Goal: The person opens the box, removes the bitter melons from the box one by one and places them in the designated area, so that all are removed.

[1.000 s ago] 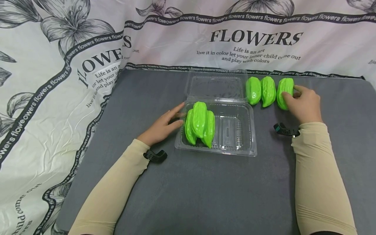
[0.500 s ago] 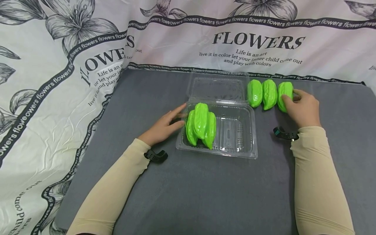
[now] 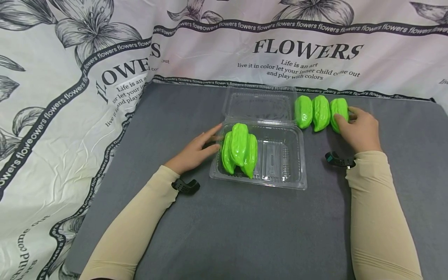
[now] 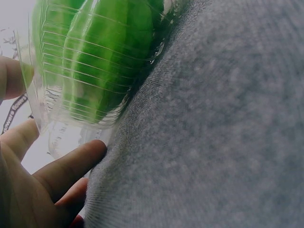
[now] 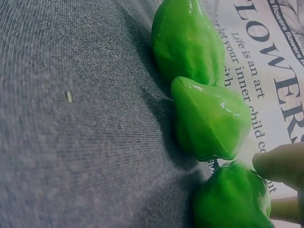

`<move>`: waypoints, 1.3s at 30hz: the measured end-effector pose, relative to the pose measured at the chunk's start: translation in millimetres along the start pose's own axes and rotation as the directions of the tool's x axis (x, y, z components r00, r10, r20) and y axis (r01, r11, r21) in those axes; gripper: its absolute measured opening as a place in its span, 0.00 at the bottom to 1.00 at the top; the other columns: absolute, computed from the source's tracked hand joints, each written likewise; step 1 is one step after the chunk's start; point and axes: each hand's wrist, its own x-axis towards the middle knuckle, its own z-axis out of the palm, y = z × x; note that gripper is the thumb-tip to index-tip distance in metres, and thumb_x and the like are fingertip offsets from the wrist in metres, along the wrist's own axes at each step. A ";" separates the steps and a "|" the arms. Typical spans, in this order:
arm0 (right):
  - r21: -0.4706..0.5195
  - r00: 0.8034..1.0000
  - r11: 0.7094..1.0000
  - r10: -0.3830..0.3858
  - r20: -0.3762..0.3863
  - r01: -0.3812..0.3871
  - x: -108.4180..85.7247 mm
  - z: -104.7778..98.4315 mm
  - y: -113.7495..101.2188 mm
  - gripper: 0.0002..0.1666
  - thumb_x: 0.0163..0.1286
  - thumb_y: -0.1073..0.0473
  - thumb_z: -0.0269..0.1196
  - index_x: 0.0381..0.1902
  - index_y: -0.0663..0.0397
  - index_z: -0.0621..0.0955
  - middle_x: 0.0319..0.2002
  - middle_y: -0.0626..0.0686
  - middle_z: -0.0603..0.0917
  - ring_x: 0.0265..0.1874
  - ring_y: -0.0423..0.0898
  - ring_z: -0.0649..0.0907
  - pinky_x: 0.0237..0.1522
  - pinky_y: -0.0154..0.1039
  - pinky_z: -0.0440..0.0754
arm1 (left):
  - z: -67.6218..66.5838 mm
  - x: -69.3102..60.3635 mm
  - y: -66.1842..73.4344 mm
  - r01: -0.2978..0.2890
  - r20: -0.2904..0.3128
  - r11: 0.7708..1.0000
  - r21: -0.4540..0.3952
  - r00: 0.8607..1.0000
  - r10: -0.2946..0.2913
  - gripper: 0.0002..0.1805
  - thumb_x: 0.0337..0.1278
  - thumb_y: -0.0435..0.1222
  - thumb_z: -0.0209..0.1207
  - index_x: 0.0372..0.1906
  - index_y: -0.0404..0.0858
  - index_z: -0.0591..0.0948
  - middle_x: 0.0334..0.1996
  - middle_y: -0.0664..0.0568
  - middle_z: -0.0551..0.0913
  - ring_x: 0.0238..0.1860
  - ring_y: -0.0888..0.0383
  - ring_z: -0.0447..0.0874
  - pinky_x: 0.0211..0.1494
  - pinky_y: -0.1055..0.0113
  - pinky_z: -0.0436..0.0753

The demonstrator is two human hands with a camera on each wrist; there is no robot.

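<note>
Glossy green ridged fruits stand in a row at the back right; my right hand (image 3: 360,128) pinches the rightmost fruit (image 3: 339,112) between thumb and fingers. Close beside it are the middle fruit (image 3: 321,112) and the left fruit (image 3: 303,111), which the right wrist view shows nearly touching. A clear plastic clamshell box (image 3: 280,181) lies with its lid (image 3: 259,103) folded back. Three more fruits (image 3: 239,147) are stacked in its left half, one on top. My left hand (image 3: 192,152) rests with extended fingers (image 4: 76,166) at the box's left wall.
Grey cloth (image 3: 259,229) covers the table. A white printed flower curtain (image 3: 304,54) hangs along the back and the left side. Dark wrist bands (image 3: 185,186) are on both arms. The open lid reaches close to the left fruit of the row.
The rightmost fruit has shifted slightly left in my right hand, narrowing its gap to the middle fruit. My left hand stays at the box. The head view has shifted slightly.
</note>
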 end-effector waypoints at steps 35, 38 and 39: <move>-0.021 0.999 0.999 0.041 0.015 -0.041 -7.6 -17.5 -18.1 0.50 0.80 0.37 0.50 0.79 0.75 0.59 0.68 0.82 0.70 0.68 0.80 0.68 0.66 0.75 0.67 | 0.3 -1.3 1.0 0.010 0.000 1.000 -0.010 1.000 -0.010 0.37 0.83 0.47 0.51 0.87 0.57 0.52 0.74 0.48 0.75 0.81 0.50 0.61 0.86 0.48 0.39; -0.016 0.998 0.998 0.059 0.021 -0.058 -9.1 -20.2 -21.0 0.51 0.79 0.35 0.50 0.80 0.73 0.58 0.70 0.81 0.69 0.70 0.79 0.66 0.67 0.74 0.67 | 0.4 -1.4 1.1 0.017 0.003 1.000 -0.016 1.000 -0.017 0.37 0.83 0.47 0.51 0.87 0.57 0.51 0.75 0.48 0.74 0.81 0.49 0.59 0.85 0.45 0.43; -0.015 0.998 0.998 0.060 0.021 -0.060 -9.4 -21.0 -21.9 0.51 0.79 0.35 0.50 0.80 0.73 0.58 0.70 0.81 0.68 0.70 0.79 0.66 0.67 0.74 0.66 | 0.6 -1.3 1.2 0.018 0.003 1.000 -0.017 1.000 -0.018 0.37 0.83 0.47 0.51 0.87 0.58 0.51 0.75 0.48 0.74 0.82 0.50 0.58 0.85 0.45 0.43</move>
